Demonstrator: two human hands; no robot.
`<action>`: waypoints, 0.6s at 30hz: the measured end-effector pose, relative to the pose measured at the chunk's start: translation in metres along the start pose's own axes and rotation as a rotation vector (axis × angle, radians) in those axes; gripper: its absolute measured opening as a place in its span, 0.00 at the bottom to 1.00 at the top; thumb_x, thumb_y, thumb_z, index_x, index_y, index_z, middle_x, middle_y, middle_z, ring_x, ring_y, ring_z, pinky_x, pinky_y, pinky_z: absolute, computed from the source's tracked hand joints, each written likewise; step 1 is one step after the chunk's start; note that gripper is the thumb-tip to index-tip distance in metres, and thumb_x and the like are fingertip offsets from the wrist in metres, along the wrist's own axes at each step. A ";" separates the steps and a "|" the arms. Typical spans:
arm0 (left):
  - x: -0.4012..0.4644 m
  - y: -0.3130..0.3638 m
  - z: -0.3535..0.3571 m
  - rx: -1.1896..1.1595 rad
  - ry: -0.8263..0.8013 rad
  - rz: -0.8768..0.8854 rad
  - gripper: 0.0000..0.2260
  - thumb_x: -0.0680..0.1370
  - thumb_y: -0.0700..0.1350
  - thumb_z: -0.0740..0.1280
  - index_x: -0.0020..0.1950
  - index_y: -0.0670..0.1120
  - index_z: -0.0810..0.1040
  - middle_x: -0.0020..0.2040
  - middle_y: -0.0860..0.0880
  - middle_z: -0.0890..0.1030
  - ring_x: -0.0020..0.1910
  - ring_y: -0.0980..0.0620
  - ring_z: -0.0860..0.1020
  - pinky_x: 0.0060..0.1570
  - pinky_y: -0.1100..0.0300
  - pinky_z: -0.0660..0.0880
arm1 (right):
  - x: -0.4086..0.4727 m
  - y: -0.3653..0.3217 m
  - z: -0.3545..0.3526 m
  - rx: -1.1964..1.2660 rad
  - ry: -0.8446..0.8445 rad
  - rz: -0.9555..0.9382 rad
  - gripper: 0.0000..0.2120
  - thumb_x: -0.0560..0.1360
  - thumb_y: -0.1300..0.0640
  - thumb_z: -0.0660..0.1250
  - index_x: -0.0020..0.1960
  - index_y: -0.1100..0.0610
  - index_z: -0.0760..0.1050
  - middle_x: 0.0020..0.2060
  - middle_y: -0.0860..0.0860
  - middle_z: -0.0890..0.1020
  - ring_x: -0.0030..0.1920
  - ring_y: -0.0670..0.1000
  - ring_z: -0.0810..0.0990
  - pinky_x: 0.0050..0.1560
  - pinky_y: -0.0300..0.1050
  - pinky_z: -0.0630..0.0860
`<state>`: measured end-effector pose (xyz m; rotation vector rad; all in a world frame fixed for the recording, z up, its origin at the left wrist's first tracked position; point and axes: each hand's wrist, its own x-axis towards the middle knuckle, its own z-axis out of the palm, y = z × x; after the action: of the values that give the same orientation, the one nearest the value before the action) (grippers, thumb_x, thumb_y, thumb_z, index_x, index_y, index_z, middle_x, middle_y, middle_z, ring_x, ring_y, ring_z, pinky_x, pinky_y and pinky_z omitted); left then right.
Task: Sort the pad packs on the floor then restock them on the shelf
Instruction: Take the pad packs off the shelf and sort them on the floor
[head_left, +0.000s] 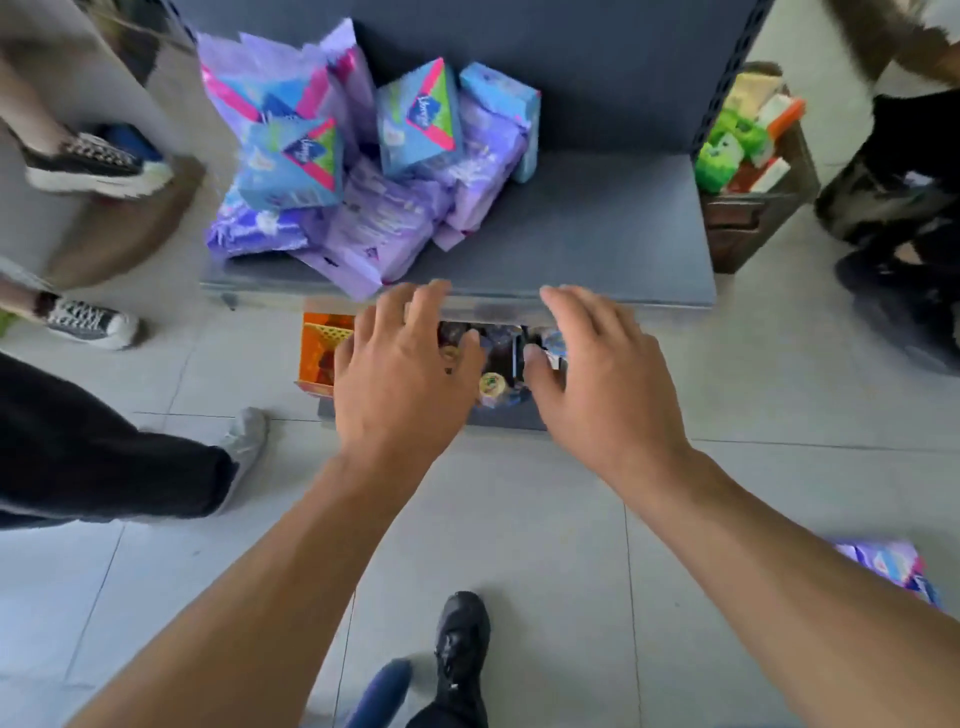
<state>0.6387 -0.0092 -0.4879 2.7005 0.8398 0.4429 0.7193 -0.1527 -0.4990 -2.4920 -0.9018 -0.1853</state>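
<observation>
Both hands are reaching out over the front edge of the grey shelf (597, 228), palms down, holding nothing. The left hand (400, 374) is spreading its fingers (431, 306) loosely, tips lying at the shelf lip just short of the nearest purple pad pack (363, 244). The right hand (597, 374) is doing the same, fingers (566, 312) relaxed and apart, tips at the bare right part of the shelf edge, thumb pointing in toward the left hand. Beyond the left fingers a jumbled heap of pad packs is sitting on the left half of the shelf: purple soft packs underneath, a blue pack (291, 161) lying on top nearer the left, a second blue pack (418, 119) standing tilted further back, and a light blue pack (501, 104) leaning at the right end of the heap. Beyond the right fingers the shelf surface is showing only grey. Below both sets of fingers, a lower shelf level is showing an orange box (319, 348) to the left of the left hand and some small round items (491, 387) between the two thumbs, too blurred to identify. One more purple pad pack (883, 564) is lying on the tiled floor (519, 519) well behind the right hand, beside the right forearm. A black shoe (462, 639) is showing between the forearms. Other people's legs and shoes (88, 161) are standing left of the shelf, and a box of green packets (737, 150) is sitting right of it.
</observation>
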 end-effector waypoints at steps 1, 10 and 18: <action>0.009 -0.019 -0.003 0.005 0.002 -0.029 0.22 0.76 0.57 0.61 0.69 0.53 0.70 0.66 0.50 0.74 0.63 0.45 0.71 0.58 0.47 0.70 | 0.014 -0.016 0.012 0.015 -0.014 -0.009 0.24 0.75 0.48 0.58 0.67 0.58 0.72 0.62 0.55 0.78 0.59 0.59 0.76 0.52 0.53 0.75; 0.107 -0.151 -0.013 -0.022 0.001 -0.170 0.23 0.76 0.54 0.64 0.71 0.52 0.68 0.70 0.48 0.70 0.67 0.44 0.69 0.61 0.47 0.68 | 0.130 -0.116 0.112 0.279 -0.186 0.011 0.23 0.78 0.50 0.63 0.71 0.55 0.67 0.63 0.54 0.75 0.62 0.57 0.73 0.57 0.51 0.74; 0.195 -0.210 0.014 -0.243 -0.038 -0.307 0.28 0.78 0.55 0.62 0.77 0.53 0.58 0.75 0.46 0.61 0.72 0.44 0.63 0.65 0.45 0.69 | 0.229 -0.150 0.177 0.570 -0.264 0.421 0.26 0.81 0.45 0.58 0.75 0.54 0.61 0.67 0.54 0.75 0.66 0.55 0.72 0.51 0.42 0.65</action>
<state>0.6924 0.2690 -0.5339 2.3027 1.0908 0.3925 0.7954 0.1620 -0.5304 -2.1180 -0.4184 0.4841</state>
